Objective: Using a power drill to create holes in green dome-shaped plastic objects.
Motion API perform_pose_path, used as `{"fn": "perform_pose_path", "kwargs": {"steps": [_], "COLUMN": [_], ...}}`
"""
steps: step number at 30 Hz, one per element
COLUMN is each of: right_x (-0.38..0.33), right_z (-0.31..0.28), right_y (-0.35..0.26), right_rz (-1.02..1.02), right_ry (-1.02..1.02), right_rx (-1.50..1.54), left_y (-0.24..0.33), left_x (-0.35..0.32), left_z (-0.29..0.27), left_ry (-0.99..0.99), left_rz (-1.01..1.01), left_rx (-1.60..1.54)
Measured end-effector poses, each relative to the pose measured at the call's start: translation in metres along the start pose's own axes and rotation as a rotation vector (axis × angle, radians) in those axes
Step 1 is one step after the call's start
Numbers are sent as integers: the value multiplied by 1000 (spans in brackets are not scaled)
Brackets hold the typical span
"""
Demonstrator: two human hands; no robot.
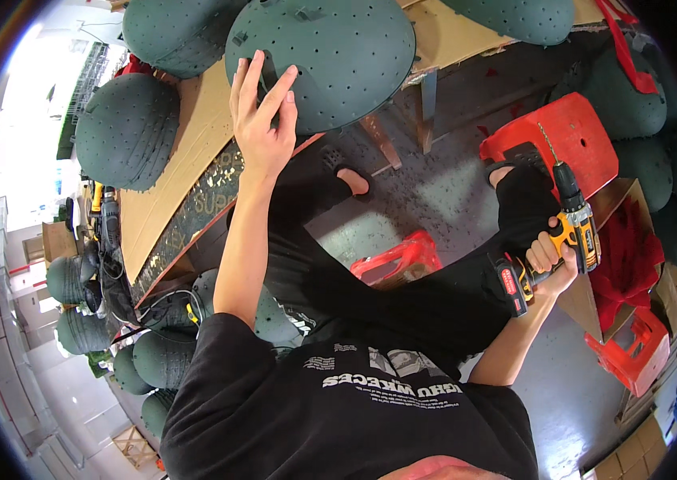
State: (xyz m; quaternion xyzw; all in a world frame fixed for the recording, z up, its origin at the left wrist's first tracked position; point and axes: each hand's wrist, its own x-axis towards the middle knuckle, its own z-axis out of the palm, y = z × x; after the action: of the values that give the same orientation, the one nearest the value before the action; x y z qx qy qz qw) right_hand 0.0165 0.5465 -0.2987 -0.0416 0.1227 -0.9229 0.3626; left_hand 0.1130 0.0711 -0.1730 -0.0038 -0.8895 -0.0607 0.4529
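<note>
A large dark green dome (338,60), dotted with small holes, rests on the cardboard-covered table in front of me. My left hand (264,128) lies against its near left side, fingers spread, gripping nothing. Near its top are a few small raised tabs. Off to the right, my right hand (553,264) is wrapped round the handle of a yellow and black cordless drill (586,240). A long thin drill bit (548,144) sticks out of the chuck, tilted up and away from me, apart from the dome. The drill's battery (512,286) shows below my grip.
Stacked green domes (129,132) stand at the table's left, and more domes (646,172) pile up at far right. Cardboard (166,176) covers the tabletop. Red plastic stools (582,140) stand on the floor. At right, an open cardboard box (581,308) holds red material (626,260).
</note>
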Motion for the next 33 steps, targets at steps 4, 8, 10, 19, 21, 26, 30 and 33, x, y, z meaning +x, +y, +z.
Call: {"fn": "perform_pose_path", "kwargs": {"steps": [4, 8, 10, 19, 21, 26, 30, 33], "right_x": [1, -4, 1, -2, 0, -1, -2, -3], "right_z": [0, 1, 0, 6, 7, 5, 4, 5], "right_y": [0, -2, 0, -2, 0, 2, -2, -1], "right_rz": [-2, -11, -6, -12, -14, -22, -13, 0], "right_ry": [-18, -20, -29, 54, 45, 47, 45, 80], "right_rx": [-6, -12, -13, -47, -41, -45, -74, -68], "left_y": [8, 53, 72, 37, 12, 3, -17, -34], "left_x": [-15, -51, -86, 73, 120, 178, 168, 166], "left_z": [2, 6, 7, -40, -37, 0, 2, 2], "left_ry": [-83, -417, -649, -165, -244, -767, -635, -626], "left_rz": [14, 106, 332, -50, -297, -291, -213, -190], "left_rx": [111, -32, -331, -158, -17, 649, 572, 562]}}
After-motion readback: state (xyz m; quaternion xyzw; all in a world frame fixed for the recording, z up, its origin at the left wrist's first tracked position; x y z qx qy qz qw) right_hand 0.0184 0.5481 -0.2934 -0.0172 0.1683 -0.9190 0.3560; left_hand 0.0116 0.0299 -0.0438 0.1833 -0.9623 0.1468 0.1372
